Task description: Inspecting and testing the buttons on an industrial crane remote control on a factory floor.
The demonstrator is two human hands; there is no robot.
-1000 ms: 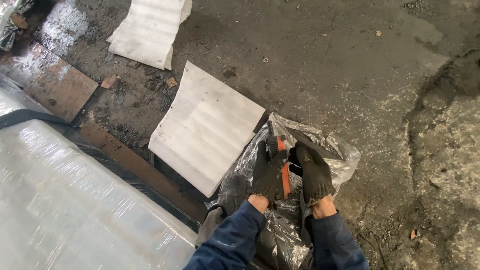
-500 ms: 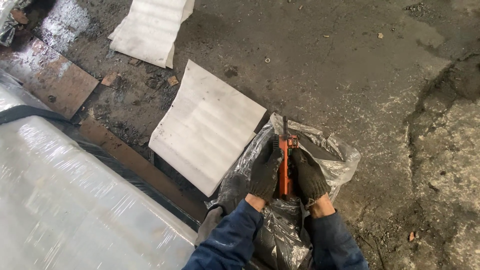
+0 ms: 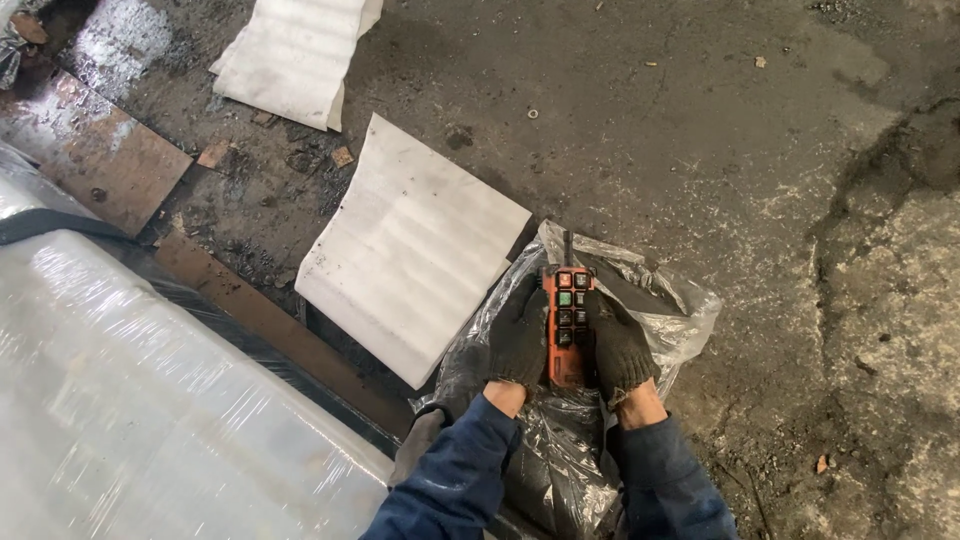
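Both my hands wear dark knit gloves and blue sleeves. Between them I hold an orange remote control (image 3: 567,325) with a short black antenna and two columns of dark buttons, one of them green. My left hand (image 3: 518,340) grips its left side and my right hand (image 3: 618,345) grips its right side, thumbs near the buttons. The buttoned face is turned up toward the camera. Under my hands lies a crumpled clear and black plastic bag (image 3: 670,315) on the floor.
A white corrugated foam sheet (image 3: 410,245) lies on the dirty concrete floor (image 3: 700,130), and another foam sheet (image 3: 295,50) lies farther back. A large load wrapped in clear film (image 3: 130,400) with a black strap fills the lower left, next to rusty boards (image 3: 95,150).
The remote control has turned from edge-on to face-up, so its buttons show. My hands stay on both sides of it over the plastic bag.
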